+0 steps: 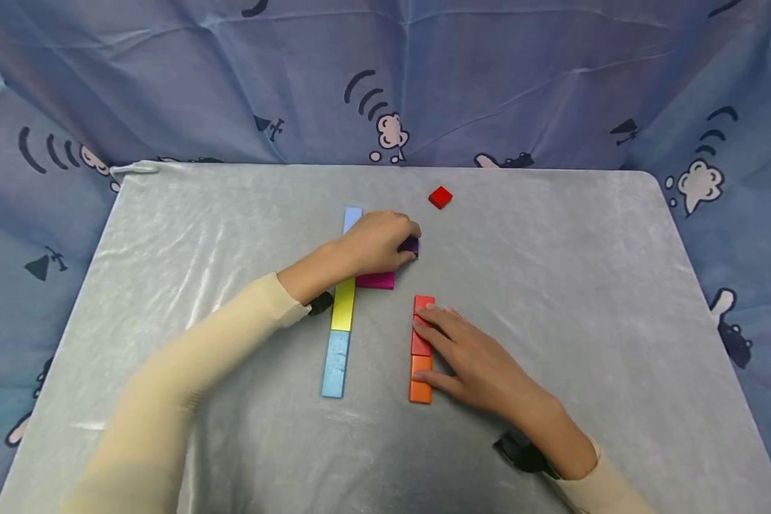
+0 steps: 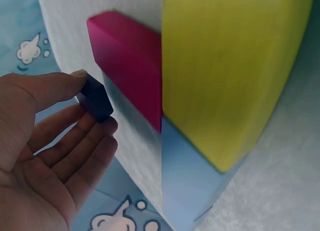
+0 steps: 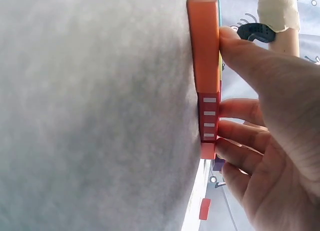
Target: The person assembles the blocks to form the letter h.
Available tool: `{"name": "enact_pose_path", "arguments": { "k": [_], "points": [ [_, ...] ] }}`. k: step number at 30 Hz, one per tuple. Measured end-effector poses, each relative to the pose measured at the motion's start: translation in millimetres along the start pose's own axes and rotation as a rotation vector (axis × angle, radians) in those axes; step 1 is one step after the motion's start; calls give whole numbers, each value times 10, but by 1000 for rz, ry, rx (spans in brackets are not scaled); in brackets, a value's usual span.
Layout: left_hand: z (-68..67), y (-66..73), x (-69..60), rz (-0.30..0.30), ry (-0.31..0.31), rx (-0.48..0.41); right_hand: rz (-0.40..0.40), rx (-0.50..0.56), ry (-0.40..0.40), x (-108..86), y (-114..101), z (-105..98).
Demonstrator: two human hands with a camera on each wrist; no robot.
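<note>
My left hand (image 1: 380,243) pinches a small dark purple block (image 2: 95,100) between thumb and fingers, just off the end of a magenta block (image 1: 375,281). That magenta block meets the side of a line made of a periwinkle block (image 1: 353,216), a yellow block (image 1: 343,308) and a light blue block (image 1: 335,365); my left hand and wrist cover part of it. To the right, my right hand (image 1: 472,357) rests its fingertips on a second line: an orange block (image 1: 420,392), a red block (image 1: 419,347) and a shorter red piece (image 1: 424,301) at the far end.
A small red block (image 1: 440,197) lies alone near the back of the table. Silvery-grey cloth covers the table (image 1: 585,285). Behind it and along both sides hangs a blue patterned curtain (image 1: 520,71).
</note>
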State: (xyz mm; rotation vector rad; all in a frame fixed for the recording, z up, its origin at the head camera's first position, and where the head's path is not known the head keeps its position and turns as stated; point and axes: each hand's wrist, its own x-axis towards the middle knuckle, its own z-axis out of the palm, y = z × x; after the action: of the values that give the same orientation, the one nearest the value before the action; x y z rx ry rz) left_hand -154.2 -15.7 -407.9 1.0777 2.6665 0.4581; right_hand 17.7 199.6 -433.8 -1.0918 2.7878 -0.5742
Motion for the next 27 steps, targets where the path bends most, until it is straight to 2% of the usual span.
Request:
{"name": "enact_pose_path", "arguments": {
  "k": [8,14,20,27],
  "points": [
    [75,128,-158,31,-11,7,-35,-16,37,9,12,22],
    [132,197,-240,56,-20,24,-20,-11,21,9,1,14],
    [193,217,-301,70,-29,37,-14,-7,16,1,-3,6],
    [227,210,-337,67,-26,11,-23,-14,25,3,5,20]
  ]
}}
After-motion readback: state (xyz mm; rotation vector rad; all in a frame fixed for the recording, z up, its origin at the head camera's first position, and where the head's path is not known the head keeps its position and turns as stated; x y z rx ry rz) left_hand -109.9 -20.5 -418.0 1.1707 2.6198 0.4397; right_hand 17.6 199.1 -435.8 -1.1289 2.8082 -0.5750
